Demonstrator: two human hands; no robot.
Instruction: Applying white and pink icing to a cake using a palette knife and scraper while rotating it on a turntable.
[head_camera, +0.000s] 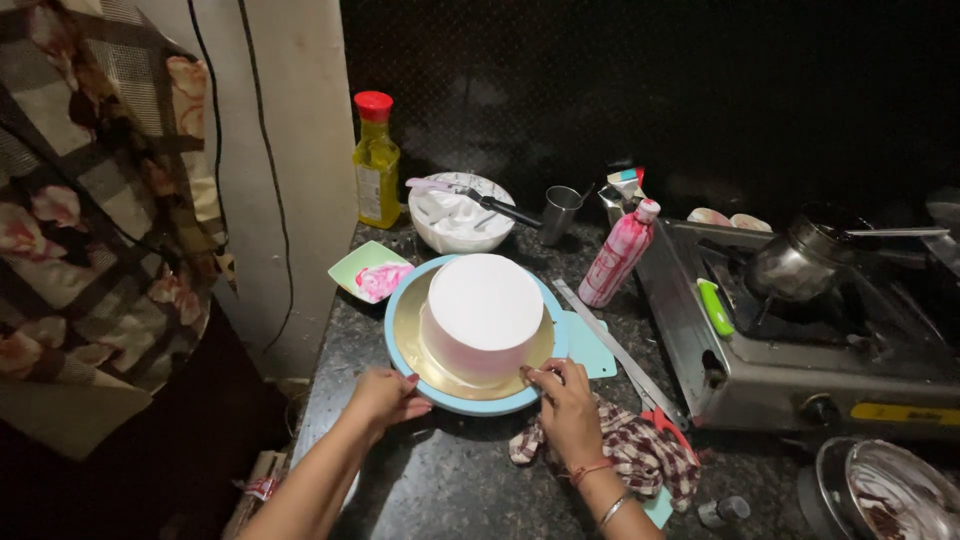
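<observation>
Centrally, white cake (483, 305) sits smoothly iced on gold board atop blue turntable (400, 350), left hand (385, 397) gripping turntable's near rim, right hand (565, 405) pinched at cake's base, holding something too small to tell; lower edge apparently unfinished, icing bowl (460, 215) behind cake.

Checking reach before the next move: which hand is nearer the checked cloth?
Right. The right hand lies against the checked cloth; the left hand is across the blue turntable, at its front-left rim.

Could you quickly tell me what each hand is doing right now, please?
Left hand: gripping the blue turntable rim.
Right hand: fingers pinched at the cake base.
</observation>
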